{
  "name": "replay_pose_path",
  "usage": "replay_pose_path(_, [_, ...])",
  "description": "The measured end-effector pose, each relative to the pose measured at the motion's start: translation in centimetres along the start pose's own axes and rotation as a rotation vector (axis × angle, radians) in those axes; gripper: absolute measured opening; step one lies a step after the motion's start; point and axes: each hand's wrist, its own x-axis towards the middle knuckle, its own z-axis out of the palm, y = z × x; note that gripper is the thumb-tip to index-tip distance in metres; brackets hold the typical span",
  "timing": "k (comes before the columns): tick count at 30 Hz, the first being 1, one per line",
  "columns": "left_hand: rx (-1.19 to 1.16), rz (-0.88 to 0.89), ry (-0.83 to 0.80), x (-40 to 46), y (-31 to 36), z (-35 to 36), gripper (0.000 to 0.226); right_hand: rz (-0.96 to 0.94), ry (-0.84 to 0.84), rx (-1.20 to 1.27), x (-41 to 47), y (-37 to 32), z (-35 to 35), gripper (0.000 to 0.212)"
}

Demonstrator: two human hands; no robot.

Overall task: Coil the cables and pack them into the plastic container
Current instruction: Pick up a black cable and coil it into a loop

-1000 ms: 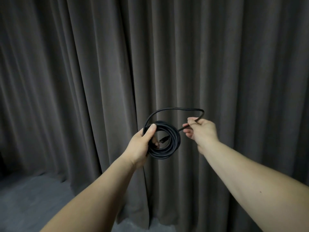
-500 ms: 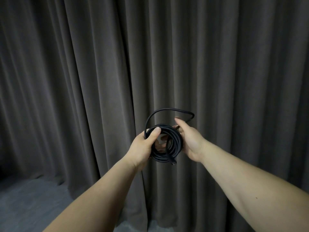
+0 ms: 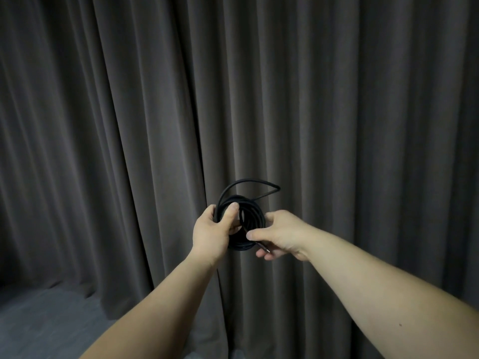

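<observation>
A black cable (image 3: 255, 211) is wound into a tight coil held up in front of me. My left hand (image 3: 215, 233) grips the coil's left side, thumb across the front of the turns. One loose loop (image 3: 269, 186) arcs above the coil to the right. My right hand (image 3: 278, 235) pinches the cable's free end (image 3: 261, 246) between thumb and fingers at the coil's lower right, where the end passes through the middle of the coil. The plastic container is not in view.
A dark grey pleated curtain (image 3: 337, 99) fills the whole background close behind the hands. A strip of grey floor (image 3: 44, 322) shows at the lower left.
My right hand came in from the right to the coil, then dropped to its lower right with the cable end drawn through the centre. The loose loop above has shrunk. My left hand held the coil steady.
</observation>
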Motion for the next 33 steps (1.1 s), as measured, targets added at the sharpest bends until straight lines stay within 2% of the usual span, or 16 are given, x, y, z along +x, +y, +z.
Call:
replay_pose_path(4, [0.114, 0.025, 0.084, 0.3, -0.4, -0.7, 0.043, -0.021, 0.116, -0.205, 0.4, -0.4, 0.6, 0.017])
replay_pose_path(7, [0.214, 0.050, 0.135, 0.3, -0.4, -1.2, 0.032, -0.080, 0.182, -0.330, 0.6, -0.1, 0.3, 0.022])
replay_pose_path(12, [0.285, 0.089, 0.223, 0.6, 0.3, -2.3, 0.029, -0.158, 0.059, -0.187, -0.4, -0.6, -0.4, 0.020])
replay_pose_path(15, [0.355, 0.113, 0.248, 0.8, 0.4, -2.5, 0.032, -0.230, 0.109, -0.444, -0.3, -1.1, -0.1, 0.020])
replay_pose_path(17, [0.376, 0.115, 0.266, 0.7, 0.4, -2.5, 0.032, -0.273, 0.125, -0.505, -0.4, -1.7, 0.7, 0.019])
replay_pose_path(21, [0.376, 0.099, 0.283, 0.4, 0.5, -2.9, 0.031, -0.235, -0.074, -0.197, -0.7, -1.8, 0.8, 0.013])
replay_pose_path(24, [0.339, 0.070, 0.356, 0.9, 0.4, -4.3, 0.030, -0.109, -0.283, -0.245, -1.2, -1.2, -0.5, 0.012])
replay_pose_path(26, [0.274, 0.023, 0.415, 1.3, 0.3, -5.1, 0.031, -0.052, -0.335, -0.354, -1.4, -0.9, -0.5, 0.019])
replay_pose_path(27, [0.254, 0.003, 0.417, 1.3, 0.2, -5.1, 0.031, -0.076, -0.293, -0.426, -1.4, -1.0, -0.1, 0.021])
replay_pose_path(30, [0.273, 0.008, 0.365, 1.1, 0.2, -4.3, 0.026, -0.256, -0.021, -0.659, -0.9, -1.6, 1.5, 0.017])
replay_pose_path(33, [0.305, 0.033, 0.328, 0.9, 0.2, -3.5, 0.030, -0.317, 0.072, -0.654, -0.5, -2.3, 2.8, 0.011])
